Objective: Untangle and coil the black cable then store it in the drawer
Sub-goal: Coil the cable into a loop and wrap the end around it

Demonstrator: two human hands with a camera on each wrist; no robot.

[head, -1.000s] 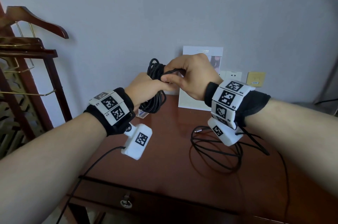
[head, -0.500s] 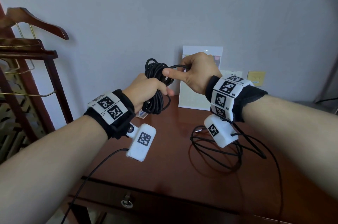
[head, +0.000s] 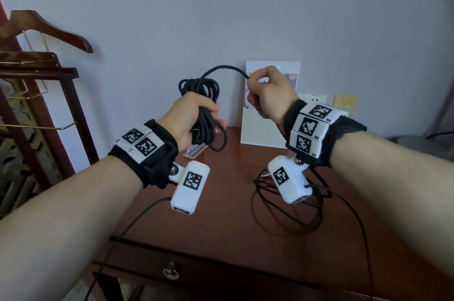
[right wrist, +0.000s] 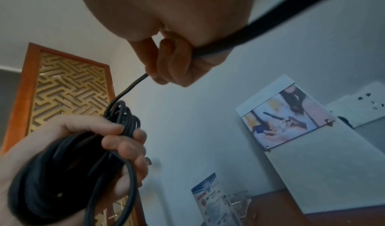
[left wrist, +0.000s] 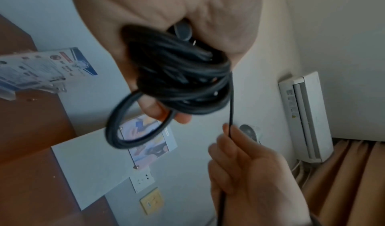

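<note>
Coiling step in hand: left hand is fisted round the bundled loops of the black cable, held above the desk; right hand pinches the free strand arching off the bundle. Uncoiled slack lies on the desk under the right wrist. Next move, judged: lay this strand as 1 more loop; drawer is shut.

The right hand is pinching a strand of the black cable, which is running down to the coil that the left hand is gripping.
</note>
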